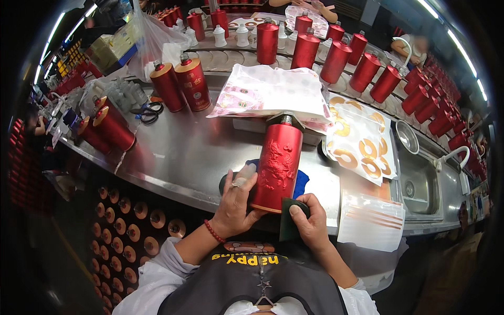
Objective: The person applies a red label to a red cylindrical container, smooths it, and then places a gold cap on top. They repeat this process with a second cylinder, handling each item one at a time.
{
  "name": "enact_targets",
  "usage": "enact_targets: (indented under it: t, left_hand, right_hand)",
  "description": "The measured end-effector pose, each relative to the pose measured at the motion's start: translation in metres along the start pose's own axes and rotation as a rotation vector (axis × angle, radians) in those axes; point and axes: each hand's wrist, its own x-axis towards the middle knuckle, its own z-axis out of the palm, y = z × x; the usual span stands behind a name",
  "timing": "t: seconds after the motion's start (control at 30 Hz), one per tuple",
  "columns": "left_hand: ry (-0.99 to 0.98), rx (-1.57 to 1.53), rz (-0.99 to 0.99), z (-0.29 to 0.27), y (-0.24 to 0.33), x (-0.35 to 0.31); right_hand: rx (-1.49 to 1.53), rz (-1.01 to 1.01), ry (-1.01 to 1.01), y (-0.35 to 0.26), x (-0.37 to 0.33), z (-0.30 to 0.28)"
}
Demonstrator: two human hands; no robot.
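A red bottle (278,163) with a raised relief lies tilted in front of me, its neck pointing away and resting by a holder at the far end. My left hand (236,202) is beside its lower left side, fingers stretched and apart, with pale covers on some fingertips. The thumb of that hand reaches the bottle's base edge. Between the thumb and fingers of my right hand (310,223) is a dark green flat pad (289,219), held against the base's right corner. A blue cloth (301,184) shows partly from behind the bottle.
Printed sheets (273,89) lie beyond the bottle; a sheet of gold ring-shaped stickers (362,136) is to their right. White strips (370,223) lie at the near right, by a sink (422,194). Red bottles (194,84) and black scissors (149,112) stand or lie left. A conveyor (239,55) carries several bottles.
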Motion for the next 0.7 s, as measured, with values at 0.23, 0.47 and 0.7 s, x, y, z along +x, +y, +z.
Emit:
enact_targets:
  t: [0.23,0.47,0.7]
  left_hand:
    - [0.091,-0.036,0.122,0.002,0.007,0.012]
    - [0.002,-0.309,-0.074,-0.016,-0.026,0.015]
    - [-0.335,-1.37,-0.729,0.028,-0.059,0.175]
  right_hand:
    - [0.026,0.055,0.0,0.004,0.001,0.001]
    - [0.042,-0.116,0.101,0.008,-0.006,-0.019]
    - [-0.543,-0.363,-0.048,0.027,0.005,0.004]
